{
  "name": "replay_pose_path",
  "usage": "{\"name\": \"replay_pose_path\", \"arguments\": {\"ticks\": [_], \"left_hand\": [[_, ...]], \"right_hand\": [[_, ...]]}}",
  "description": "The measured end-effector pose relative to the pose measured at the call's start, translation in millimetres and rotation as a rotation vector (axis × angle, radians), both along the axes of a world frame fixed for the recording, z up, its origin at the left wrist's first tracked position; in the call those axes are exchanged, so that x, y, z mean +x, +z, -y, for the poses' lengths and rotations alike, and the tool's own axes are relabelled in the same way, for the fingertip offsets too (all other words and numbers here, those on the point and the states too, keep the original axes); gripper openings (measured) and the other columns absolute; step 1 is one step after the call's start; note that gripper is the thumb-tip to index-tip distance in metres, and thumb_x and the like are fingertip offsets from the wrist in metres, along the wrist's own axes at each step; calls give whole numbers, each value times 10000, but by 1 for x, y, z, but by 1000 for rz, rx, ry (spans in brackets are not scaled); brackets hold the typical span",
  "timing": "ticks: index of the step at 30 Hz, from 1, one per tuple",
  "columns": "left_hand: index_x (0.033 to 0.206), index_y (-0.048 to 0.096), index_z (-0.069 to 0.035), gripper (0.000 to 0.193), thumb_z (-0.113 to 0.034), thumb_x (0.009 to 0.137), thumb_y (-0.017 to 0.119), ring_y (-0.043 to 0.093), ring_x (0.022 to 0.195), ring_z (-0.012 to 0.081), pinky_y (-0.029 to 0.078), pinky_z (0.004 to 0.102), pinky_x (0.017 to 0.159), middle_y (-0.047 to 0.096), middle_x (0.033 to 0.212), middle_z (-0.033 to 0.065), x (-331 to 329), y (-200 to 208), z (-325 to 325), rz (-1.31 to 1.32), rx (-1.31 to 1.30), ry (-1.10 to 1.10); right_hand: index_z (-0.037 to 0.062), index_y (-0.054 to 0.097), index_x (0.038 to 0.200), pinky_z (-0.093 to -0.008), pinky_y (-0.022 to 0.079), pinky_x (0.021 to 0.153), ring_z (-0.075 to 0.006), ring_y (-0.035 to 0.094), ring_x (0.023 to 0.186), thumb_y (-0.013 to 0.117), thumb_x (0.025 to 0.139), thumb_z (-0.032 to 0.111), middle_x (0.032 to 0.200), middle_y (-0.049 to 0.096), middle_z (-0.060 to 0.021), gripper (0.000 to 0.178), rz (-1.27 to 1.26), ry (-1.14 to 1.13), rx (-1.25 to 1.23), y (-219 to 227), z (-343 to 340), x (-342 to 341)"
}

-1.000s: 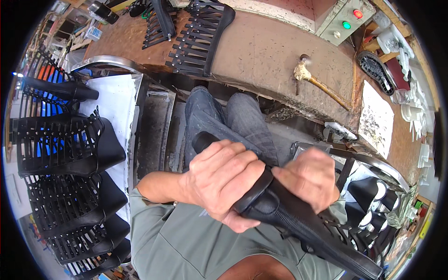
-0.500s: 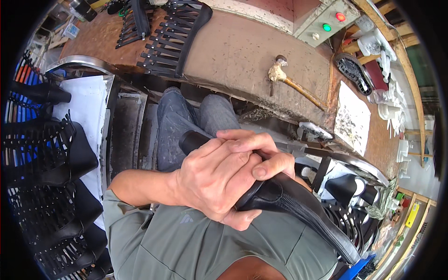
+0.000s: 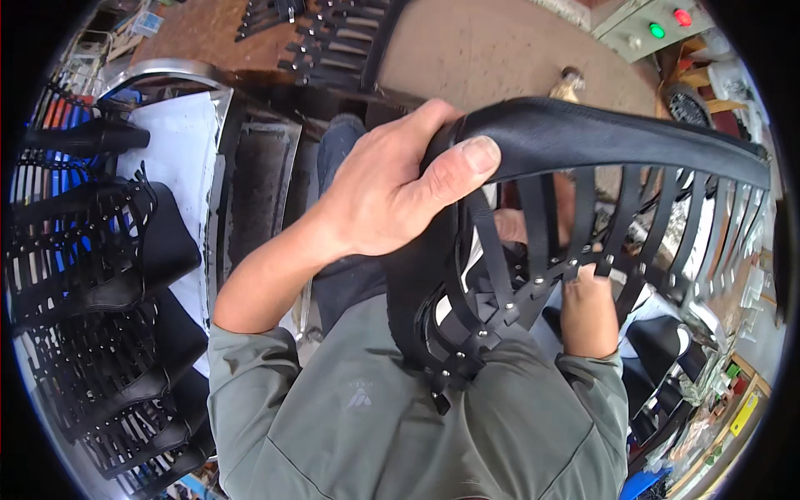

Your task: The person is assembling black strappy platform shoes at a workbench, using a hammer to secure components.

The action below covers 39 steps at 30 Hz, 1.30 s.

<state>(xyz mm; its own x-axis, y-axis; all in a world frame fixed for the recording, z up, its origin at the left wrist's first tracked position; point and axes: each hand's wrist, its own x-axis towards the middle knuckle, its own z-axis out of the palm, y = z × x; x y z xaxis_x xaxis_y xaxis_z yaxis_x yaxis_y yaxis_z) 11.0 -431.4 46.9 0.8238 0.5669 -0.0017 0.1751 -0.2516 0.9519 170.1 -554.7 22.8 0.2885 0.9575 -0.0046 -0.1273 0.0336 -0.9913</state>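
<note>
Holds a black boot (image 3: 617,142) in the left hand (image 3: 392,192), clasped round the bend of the leather, with the thumb laid across the near side. Locates the boot in front of the chest, with the long smooth edge running to the right of the left thumb and the riveted straps (image 3: 537,215) spread below that edge. Places the right hand (image 3: 510,225) behind the straps, visible only in part through the gaps; impossible to tell whether closed or spread. Positioned beyond both hands: a work table (image 3: 475,54), with a flat strapped piece (image 3: 348,42) ahead of the left hand and a hammer (image 3: 571,81), partly covered by the boot, ahead of the right. Farther out beyond the right hand: a pale control box (image 3: 625,33) with a green light (image 3: 657,31) and a red light (image 3: 683,17). Well to the left of the left hand: a row of strapped boots (image 3: 171,237), beside a white sheet (image 3: 183,137). Between the sheet and the left forearm: a dark metal tray (image 3: 260,167).
</note>
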Motion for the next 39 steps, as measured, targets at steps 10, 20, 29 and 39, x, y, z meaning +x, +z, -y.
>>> {"name": "replay_pose_path", "arguments": {"ticks": [10, 20, 29, 39], "left_hand": [[1280, 434, 1, 866, -522, 686, 785, 598, 1037, 406, 482, 412, 852, 596, 1119, 211, -23, -37, -10, 167, 313, -85], [1213, 480, 3, 761, -421, 675, 812, 603, 992, 392, 485, 431, 829, 586, 1081, 205, -22, -40, -2, 184, 352, 17], [1193, 492, -3, 630, -182, 660, 778, 628, 921, 288, 479, 364, 836, 619, 1010, 152, -12, -37, 21, -34, 216, 182], [1059, 524, 14, 592, -323, 659, 801, 601, 925, 335, 468, 409, 825, 591, 943, 155, -6, -30, 18, 2, 271, 330]], "right_hand": [[19, 626, 901, -217, 448, 513, -102, 588, 629, 787, 786, 205, 739, 601, -32, 272, -174, 113, -277, -21, 11, 3], [15, 630, 858, -222, 453, 486, -111, 590, 581, 773, 805, 202, 687, 605, -32, 241, -84, 190, -326, -33, -6, 4], [6, 628, 853, -236, 494, 521, -108, 596, 556, 820, 733, 223, 671, 609, -27, 313, -158, 276, -456, -33, -4, 9], [6, 605, 1028, -331, 543, 646, -162, 625, 824, 735, 796, 299, 903, 632, -85, 396, 67, 308, -395, -74, 4, 28]]}}
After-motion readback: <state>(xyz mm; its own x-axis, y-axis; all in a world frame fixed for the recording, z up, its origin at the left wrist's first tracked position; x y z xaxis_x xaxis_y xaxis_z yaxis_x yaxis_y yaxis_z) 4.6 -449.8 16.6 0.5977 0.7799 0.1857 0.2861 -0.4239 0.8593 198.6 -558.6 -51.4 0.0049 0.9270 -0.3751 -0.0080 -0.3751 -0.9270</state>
